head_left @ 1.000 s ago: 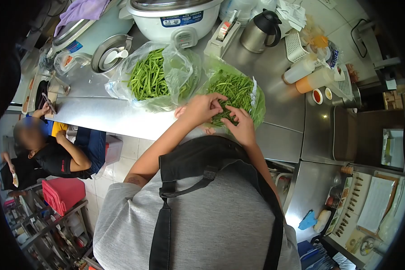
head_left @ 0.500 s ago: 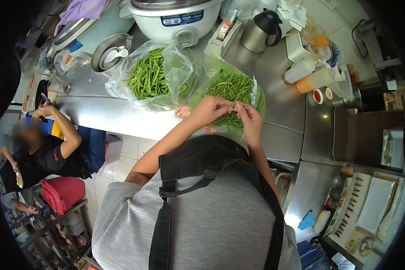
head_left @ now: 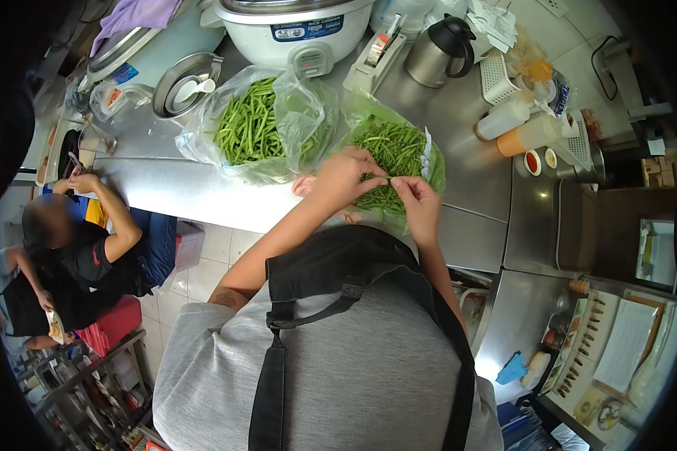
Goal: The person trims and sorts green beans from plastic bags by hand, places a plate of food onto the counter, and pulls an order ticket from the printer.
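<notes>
Over the right-hand bag of thin green beans (head_left: 390,144), my left hand (head_left: 347,179) is closed in a pinch, its fingertips close to those of my right hand. My right hand (head_left: 419,201) pinches too, at the bag's near side. A small green piece seems to lie between the fingertips; it looks like a bean. To the left, an open clear bag holds cut green beans (head_left: 250,124), with neither hand touching it. The clear plastic of the right bag (head_left: 435,171) spreads around its beans on the steel counter.
Behind the bags stand a white rice cooker (head_left: 293,37), a tape dispenser (head_left: 376,60) and a steel jug (head_left: 435,56). Metal bowls (head_left: 165,89) are at the left, sauce bottles (head_left: 526,137) at the right. Two other people (head_left: 90,240) are at the far left.
My hands came together from slightly apart over the right bag, and a small green piece now shows between them. At the left, the farther person has moved with a food tray.
</notes>
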A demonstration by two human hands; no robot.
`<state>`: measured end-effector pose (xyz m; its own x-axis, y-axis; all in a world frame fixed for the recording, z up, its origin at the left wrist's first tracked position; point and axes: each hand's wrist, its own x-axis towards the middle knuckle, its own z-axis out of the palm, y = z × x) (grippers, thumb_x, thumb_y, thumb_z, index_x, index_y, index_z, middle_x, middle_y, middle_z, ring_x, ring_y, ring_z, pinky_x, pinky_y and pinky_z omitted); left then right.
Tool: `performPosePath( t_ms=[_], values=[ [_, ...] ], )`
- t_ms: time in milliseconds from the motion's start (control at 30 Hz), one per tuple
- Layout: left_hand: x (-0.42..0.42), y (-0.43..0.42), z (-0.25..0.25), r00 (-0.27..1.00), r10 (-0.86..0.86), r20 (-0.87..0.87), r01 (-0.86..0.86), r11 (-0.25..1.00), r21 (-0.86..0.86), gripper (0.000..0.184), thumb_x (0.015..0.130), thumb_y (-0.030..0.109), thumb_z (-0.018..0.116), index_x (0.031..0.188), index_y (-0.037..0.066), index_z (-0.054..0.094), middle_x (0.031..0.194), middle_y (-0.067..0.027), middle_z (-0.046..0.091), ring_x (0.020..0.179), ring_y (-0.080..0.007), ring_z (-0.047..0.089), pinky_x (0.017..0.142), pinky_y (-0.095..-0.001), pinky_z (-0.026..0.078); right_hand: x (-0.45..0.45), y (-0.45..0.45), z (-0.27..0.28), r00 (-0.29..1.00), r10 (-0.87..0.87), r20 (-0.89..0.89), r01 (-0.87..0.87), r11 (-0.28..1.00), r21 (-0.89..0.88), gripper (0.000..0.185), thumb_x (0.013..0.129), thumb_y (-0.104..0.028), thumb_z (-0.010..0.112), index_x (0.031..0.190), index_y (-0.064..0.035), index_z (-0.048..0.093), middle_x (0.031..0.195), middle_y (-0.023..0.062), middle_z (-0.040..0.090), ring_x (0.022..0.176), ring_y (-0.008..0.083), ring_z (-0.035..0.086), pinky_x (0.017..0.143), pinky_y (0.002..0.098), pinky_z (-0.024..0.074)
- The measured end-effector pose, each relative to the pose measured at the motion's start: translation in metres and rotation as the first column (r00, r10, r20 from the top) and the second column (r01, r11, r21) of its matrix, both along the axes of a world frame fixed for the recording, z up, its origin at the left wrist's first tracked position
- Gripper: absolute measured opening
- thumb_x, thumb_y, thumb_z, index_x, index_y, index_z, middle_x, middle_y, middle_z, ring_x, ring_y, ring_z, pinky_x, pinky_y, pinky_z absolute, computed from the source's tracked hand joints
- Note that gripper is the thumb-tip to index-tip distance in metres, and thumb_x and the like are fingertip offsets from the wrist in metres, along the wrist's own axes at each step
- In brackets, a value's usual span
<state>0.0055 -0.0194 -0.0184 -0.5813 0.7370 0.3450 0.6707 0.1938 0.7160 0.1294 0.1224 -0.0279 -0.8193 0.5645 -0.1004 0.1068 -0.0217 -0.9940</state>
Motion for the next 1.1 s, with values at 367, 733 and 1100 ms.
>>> performPosePath(
  t_ms=[367, 733, 1100],
  values=[
    [-0.014, -0.02, 0.017, 0.933, 0.31, 0.182, -0.344, 0.916, 0.208, 0.01, 0.076, 0.018, 0.075, 0.082, 0.01, 0.075, 0.074, -0.0087, 0.066, 0.066, -0.0246, 0.061, 0.062, -0.0332, 0.048, -0.022, 0.012, 0.01, 0.998, -0.022, -0.052, 0.026, 0.997, 0.071, 0.017, 0.091, -0.017, 0.063, 0.098, -0.0022, 0.069, 0.089, 0.0036, 0.066, 0.078, 0.0122, 0.059, 0.073, 0.0245, 0.0464],
    [-0.094, -0.13, 0.033, 0.517, 0.717, -0.467, -0.823, 0.567, -0.04, 0.043, 0.075, 0.02, 0.077, 0.114, 0.008, 0.066, 0.105, -0.0162, 0.06, 0.099, -0.0325, 0.053, 0.084, -0.04, 0.044, -0.005, 0.007, -0.021, 0.806, 0.469, 0.36, -0.559, 0.404, 0.724, 0.014, 0.074, -0.013, 0.071, 0.087, -0.0089, 0.068, 0.088, 0.0063, 0.061, 0.085, 0.028, 0.059, 0.081, 0.0371, 0.0468],
    [-0.032, -0.065, 0.044, 0.976, 0.178, 0.122, -0.172, 0.983, -0.06, 0.025, 0.077, 0.013, 0.071, 0.101, 0.007, 0.07, 0.092, -0.0097, 0.066, 0.084, -0.0286, 0.061, 0.077, -0.0371, 0.048, -0.008, 0.001, -0.024, 0.865, 0.355, 0.353, -0.472, 0.342, 0.813, 0.019, 0.069, -0.016, 0.074, 0.084, -0.0115, 0.064, 0.086, 0.004, 0.057, 0.092, 0.0247, 0.056, 0.08, 0.0383, 0.0431]
  ],
)
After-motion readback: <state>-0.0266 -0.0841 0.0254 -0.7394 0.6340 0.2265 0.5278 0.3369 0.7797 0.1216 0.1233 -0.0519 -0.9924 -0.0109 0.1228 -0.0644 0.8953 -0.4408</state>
